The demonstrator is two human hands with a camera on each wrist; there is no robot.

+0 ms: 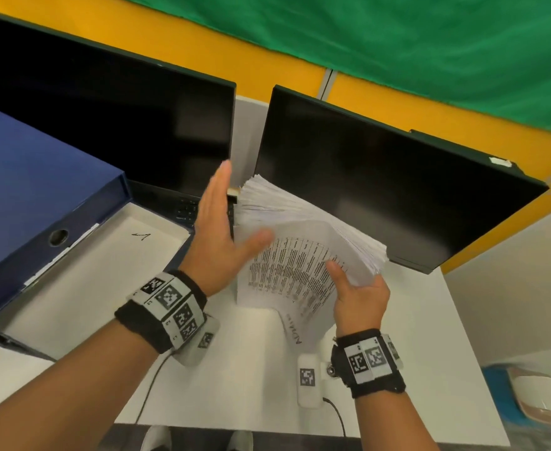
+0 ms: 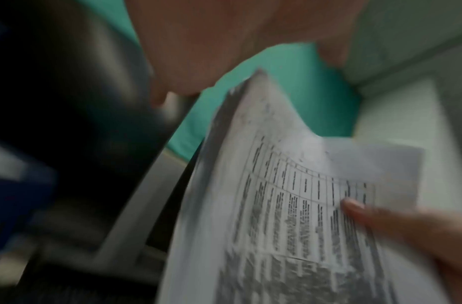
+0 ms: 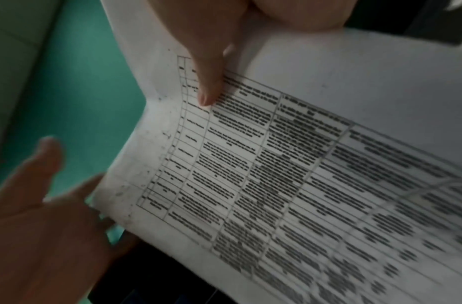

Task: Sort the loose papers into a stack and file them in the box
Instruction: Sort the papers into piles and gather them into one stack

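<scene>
A thick stack of printed papers [image 1: 303,242] stands tilted above the white desk [image 1: 254,379], its top sheet showing a table of text. My right hand [image 1: 357,288] grips the stack's right edge, thumb pressed on the front sheet [image 3: 276,174]. My left hand [image 1: 222,222] is flat with straight fingers, held against the stack's left side; whether the palm touches the edges I cannot tell. In the left wrist view the stack [image 2: 276,216] is blurred. The blue file box [image 1: 39,196] lies open at the left, its white tray [image 1: 104,265] showing a pen mark.
Two dark monitors [image 1: 121,118] [image 1: 381,177] stand right behind the papers. A keyboard [image 1: 186,209] lies under the left monitor. The desk ends at the right, with floor and a flat object [image 1: 537,395] below. Cables cross the near desk.
</scene>
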